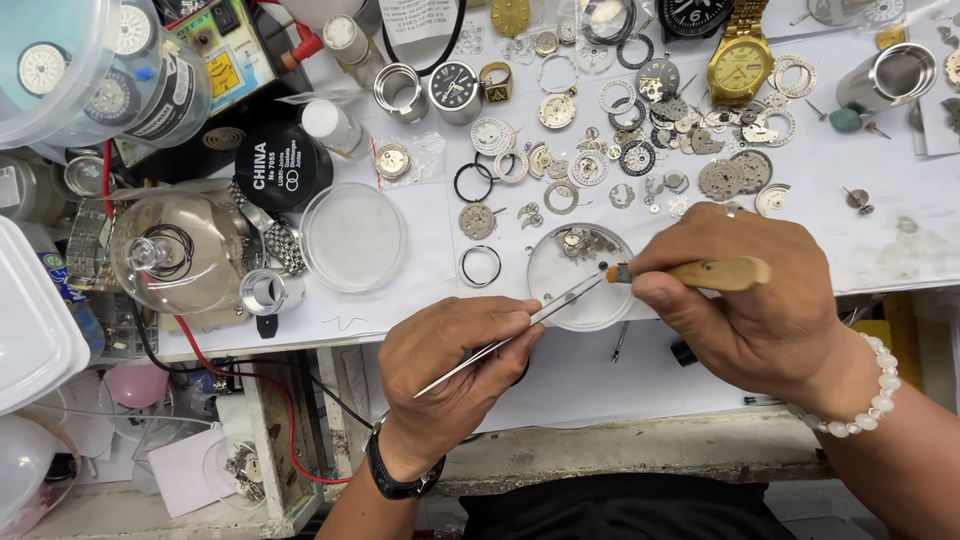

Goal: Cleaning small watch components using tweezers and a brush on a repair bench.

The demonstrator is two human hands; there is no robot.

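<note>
Hands over clear dish, black round lid

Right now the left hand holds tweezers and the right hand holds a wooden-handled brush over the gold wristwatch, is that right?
Not quite. The head view shows the left hand holding tweezers and the right hand holding a wooden-handled brush over a small clear round dish of watch parts, not the gold wristwatch, which lies further back.

Both hands meet palms down, left hand fingers pinched, right hand fingers curled closed.
</note>
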